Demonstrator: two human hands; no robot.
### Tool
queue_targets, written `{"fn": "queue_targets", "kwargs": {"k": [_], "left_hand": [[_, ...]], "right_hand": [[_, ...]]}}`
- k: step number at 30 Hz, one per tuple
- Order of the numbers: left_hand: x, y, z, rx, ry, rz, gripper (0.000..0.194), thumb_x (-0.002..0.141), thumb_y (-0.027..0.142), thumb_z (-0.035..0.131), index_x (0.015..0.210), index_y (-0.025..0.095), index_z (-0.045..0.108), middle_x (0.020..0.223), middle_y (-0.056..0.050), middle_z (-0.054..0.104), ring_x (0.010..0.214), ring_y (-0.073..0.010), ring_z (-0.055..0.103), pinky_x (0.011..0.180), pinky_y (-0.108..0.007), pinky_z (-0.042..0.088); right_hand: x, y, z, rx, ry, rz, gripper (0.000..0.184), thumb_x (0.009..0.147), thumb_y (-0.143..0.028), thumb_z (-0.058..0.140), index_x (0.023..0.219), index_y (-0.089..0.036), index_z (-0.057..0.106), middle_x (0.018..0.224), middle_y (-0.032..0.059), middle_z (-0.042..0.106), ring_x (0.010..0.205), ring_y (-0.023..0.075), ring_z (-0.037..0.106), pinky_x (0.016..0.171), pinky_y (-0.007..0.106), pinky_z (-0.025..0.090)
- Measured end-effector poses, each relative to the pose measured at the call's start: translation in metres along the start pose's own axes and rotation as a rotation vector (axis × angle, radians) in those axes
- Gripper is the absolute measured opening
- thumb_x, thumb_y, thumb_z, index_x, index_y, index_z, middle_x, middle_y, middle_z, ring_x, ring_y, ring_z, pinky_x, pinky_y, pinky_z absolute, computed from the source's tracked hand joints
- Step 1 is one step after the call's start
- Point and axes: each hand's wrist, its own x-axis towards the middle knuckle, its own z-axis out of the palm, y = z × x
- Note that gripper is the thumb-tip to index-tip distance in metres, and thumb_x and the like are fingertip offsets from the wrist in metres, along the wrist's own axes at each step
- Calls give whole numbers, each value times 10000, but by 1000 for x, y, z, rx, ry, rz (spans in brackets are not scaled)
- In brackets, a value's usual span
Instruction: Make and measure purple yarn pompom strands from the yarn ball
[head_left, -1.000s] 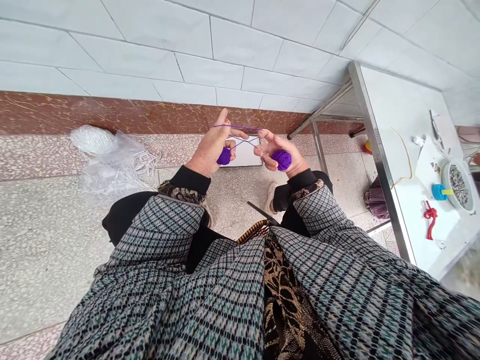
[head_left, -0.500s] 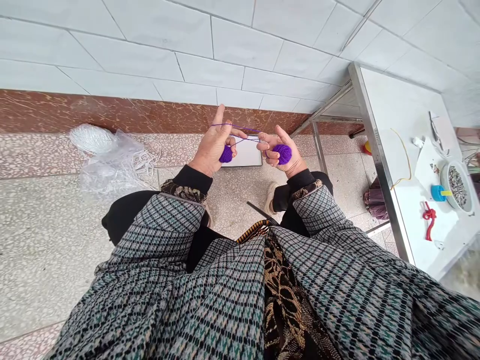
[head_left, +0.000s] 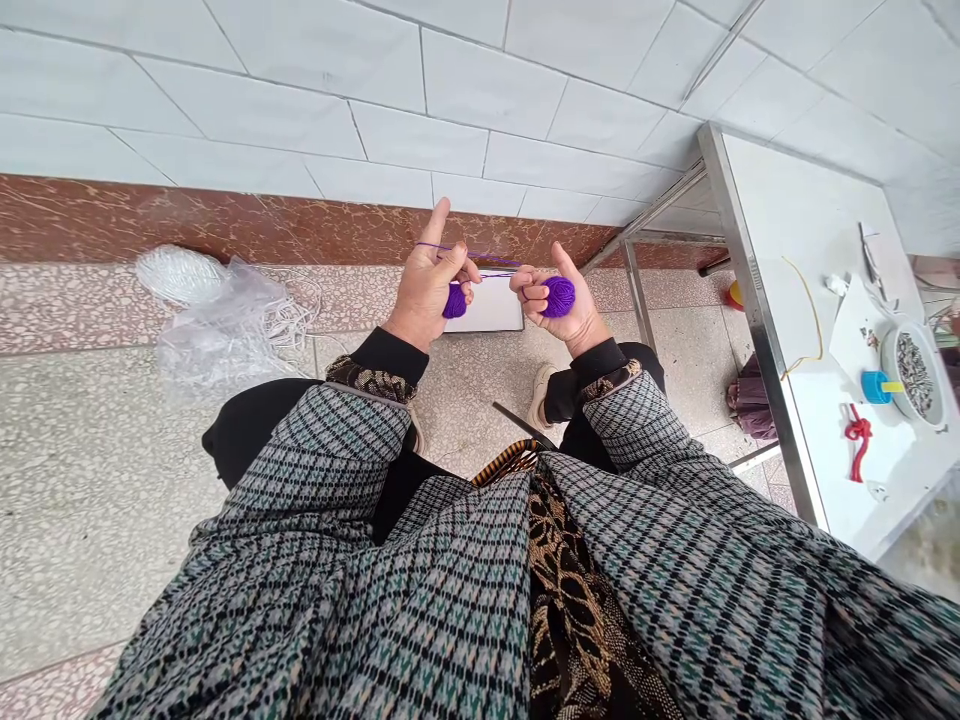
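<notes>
In front of me, my left hand (head_left: 425,290) is closed around a small ball of purple yarn (head_left: 454,301), its index finger pointing up. A second purple yarn ball (head_left: 559,297) lies in my right hand (head_left: 568,305), whose fingers curl over it while the thumb sticks up. Thin purple strands (head_left: 491,257) stretch between the two hands, one looping round the left index finger. Part of each ball is hidden by the fingers.
A white flat box (head_left: 487,308) sits on the floor beyond my hands. White cord (head_left: 180,275) in clear plastic lies to the left. At right, a white table (head_left: 810,450) bears a bowl (head_left: 911,370), a blue-capped item (head_left: 876,386) and red cord (head_left: 857,440).
My right hand has moved slightly left and up, its fingers curling tighter on the ball. My left fingers have folded in, and the strands between the hands have shifted closer together.
</notes>
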Motion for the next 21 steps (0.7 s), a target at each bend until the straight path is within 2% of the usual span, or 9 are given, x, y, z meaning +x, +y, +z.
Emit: {"fn": "queue_targets", "kwargs": {"k": [4, 6, 9, 11, 13, 15, 18, 21], "left_hand": [[-1, 4, 3, 104, 11, -21, 875, 1002, 181, 608, 1804, 225, 260, 764, 26, 734, 504, -108, 504, 498, -252, 457], [-1, 6, 4, 167, 26, -27, 768, 992, 139, 586, 1735, 149, 396, 717, 18, 720, 483, -106, 490, 473, -250, 424], [0, 6, 3, 292, 15, 16, 412, 1047, 233, 582, 1426, 113, 693, 665, -20, 701, 466, -105, 501, 463, -235, 407], [0, 4, 0, 348, -12, 68, 373, 1092, 365, 568, 1330, 142, 749, 628, -21, 677, 463, -107, 518, 476, -221, 420], [0, 2, -3, 368, -27, 115, 476, 1116, 459, 531, 1464, 181, 701, 596, 3, 650, 447, -109, 518, 484, -214, 429], [1, -1, -4, 365, -37, 135, 587, 1124, 480, 505, 1649, 221, 557, 589, 25, 638, 440, -115, 520, 493, -211, 446], [1, -4, -3, 340, -62, 123, 701, 1110, 387, 510, 1780, 240, 362, 598, 34, 640, 439, -123, 519, 491, -212, 465], [0, -4, -1, 333, -82, 126, 753, 1091, 330, 529, 1804, 244, 307, 616, 33, 657, 423, -120, 504, 484, -219, 475]], "right_hand": [[1, 0, 0, -36, -21, -42, 687, 1163, -807, 199, 929, -211, 448, 777, -26, 480, 535, 72, 434, 461, 163, 438], [1, 0, 1, -68, -14, -55, 684, 1164, -805, 213, 925, -209, 448, 775, -27, 478, 541, 73, 435, 464, 164, 441], [1, 0, 0, -90, 4, -60, 685, 1167, -800, 211, 924, -206, 450, 776, -23, 491, 539, 69, 432, 462, 159, 428], [1, 0, 0, -84, 9, -60, 691, 1170, -794, 191, 924, -204, 452, 777, -20, 502, 535, 67, 430, 460, 155, 420], [0, 0, 0, -81, 15, -58, 698, 1171, -793, 176, 929, -203, 460, 775, -20, 506, 532, 69, 429, 456, 155, 417], [0, -1, 0, -83, 21, -59, 706, 1167, -800, 180, 939, -200, 473, 776, -20, 510, 527, 70, 426, 451, 157, 413], [-1, -1, 0, -97, 29, -70, 717, 1157, -819, 212, 959, -192, 498, 809, -8, 544, 524, 65, 421, 450, 160, 411], [0, -3, -1, -132, 33, -76, 719, 1156, -818, 233, 986, -183, 523, 844, 12, 581, 538, 64, 433, 461, 160, 426]]}}
